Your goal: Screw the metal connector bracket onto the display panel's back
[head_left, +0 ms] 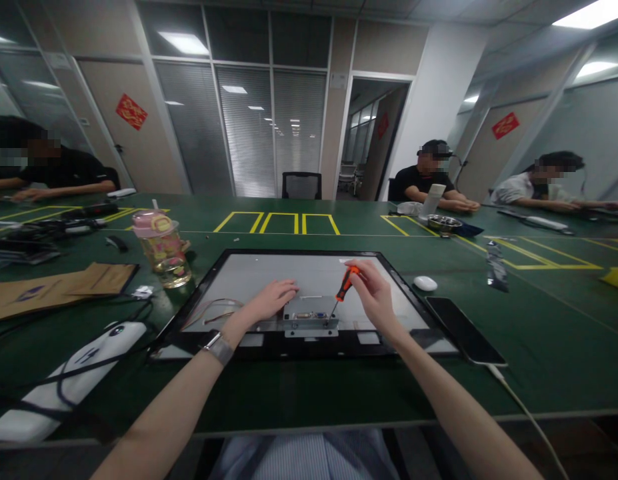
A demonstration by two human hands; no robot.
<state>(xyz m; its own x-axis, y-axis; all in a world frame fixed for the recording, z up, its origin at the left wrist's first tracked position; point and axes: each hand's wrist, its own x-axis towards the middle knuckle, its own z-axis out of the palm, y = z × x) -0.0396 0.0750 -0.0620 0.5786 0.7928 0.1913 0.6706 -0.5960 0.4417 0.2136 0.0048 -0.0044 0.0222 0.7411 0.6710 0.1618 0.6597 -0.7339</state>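
Observation:
A flat black-framed display panel [249, 273] lies on the table, its pale grey face up. Near its front edge sits a metal bracket [309, 325] with connector ports along it. My right hand [373, 293] grips an orange-and-black screwdriver [345, 285] by the top of its handle. The shaft slants down to the bracket's right end; whether the tip sits in a screw is too small to tell. My left hand [271, 300] lies low with fingers stretched out at the bracket's left side. Thin wires [213, 308] lie on the panel to its left.
A phone [463, 328] with a cable and a white earbud case [425, 283] lie at right. On the left stand a pink-lidded cup [161, 247], a paper bag [63, 287] and a white power strip [73, 380]. Other people sit across the green table [339, 390].

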